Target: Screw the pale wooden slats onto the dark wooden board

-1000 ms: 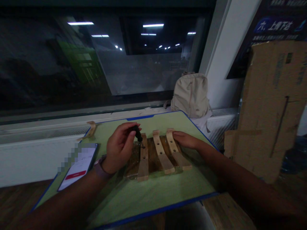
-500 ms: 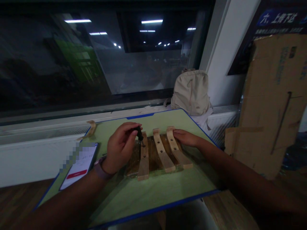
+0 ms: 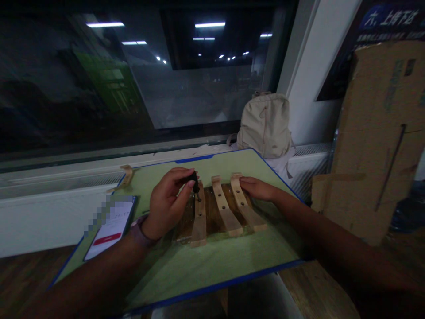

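My left hand [image 3: 168, 204] pinches a small black-handled screwdriver [image 3: 195, 182], its tip on the far end of the leftmost wooden slat [image 3: 200, 217]. Three pale curved slats lie across a dark wooden board [image 3: 214, 215] on a green mat [image 3: 212, 261]. The middle slat [image 3: 226, 207] and the right slat [image 3: 247, 207] have holes along them. Fingers flat, my right hand [image 3: 257, 188] rests against the far end of the right slat.
A phone [image 3: 109, 226] with a lit screen lies on the mat's left side. A beige backpack [image 3: 265, 126] sits on the sill behind. A large cardboard box [image 3: 375, 133] stands at right. A small wooden piece [image 3: 126, 175] rests near the mat's far left corner.
My left hand has kept the screwdriver on the left slat with only a slight turn. The view has shifted a little; my right hand stays on the right slat.
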The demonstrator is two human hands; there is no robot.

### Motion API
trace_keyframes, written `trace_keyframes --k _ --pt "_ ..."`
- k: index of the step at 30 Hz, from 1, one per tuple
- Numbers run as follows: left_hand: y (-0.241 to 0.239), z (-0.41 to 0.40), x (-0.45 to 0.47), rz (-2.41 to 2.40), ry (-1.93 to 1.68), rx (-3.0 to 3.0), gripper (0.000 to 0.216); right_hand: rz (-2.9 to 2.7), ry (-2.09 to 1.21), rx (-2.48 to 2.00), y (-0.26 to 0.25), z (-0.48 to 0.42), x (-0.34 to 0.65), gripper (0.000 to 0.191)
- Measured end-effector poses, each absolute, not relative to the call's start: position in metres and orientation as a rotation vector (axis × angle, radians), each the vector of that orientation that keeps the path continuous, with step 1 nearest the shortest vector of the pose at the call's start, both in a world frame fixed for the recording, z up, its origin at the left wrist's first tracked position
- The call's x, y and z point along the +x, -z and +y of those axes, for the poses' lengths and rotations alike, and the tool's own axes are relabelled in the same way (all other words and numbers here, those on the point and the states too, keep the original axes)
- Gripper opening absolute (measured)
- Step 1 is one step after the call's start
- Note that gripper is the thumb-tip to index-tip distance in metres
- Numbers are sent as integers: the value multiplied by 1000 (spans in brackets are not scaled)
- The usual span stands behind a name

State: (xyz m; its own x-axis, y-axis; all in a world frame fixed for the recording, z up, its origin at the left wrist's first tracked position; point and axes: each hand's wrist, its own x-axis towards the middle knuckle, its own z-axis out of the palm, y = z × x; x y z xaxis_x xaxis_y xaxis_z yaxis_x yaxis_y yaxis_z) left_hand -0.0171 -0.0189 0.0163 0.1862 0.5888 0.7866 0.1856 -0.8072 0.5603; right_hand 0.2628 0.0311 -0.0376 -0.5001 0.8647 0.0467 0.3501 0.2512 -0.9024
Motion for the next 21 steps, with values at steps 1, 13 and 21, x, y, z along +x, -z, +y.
trace_keyframes --k 1,13,21 --pt "-15 -19 -17 728 -1631 2094 27 -1986 -1202 -1097 38 32 263 45" --pt "-11 -11 -18 714 -1700 2186 32 -1943 -1252 -1117 31 28 259 39" --pt "-10 -16 -16 673 -1588 2075 31 -1920 -1256 -1122 33 28 259 41"
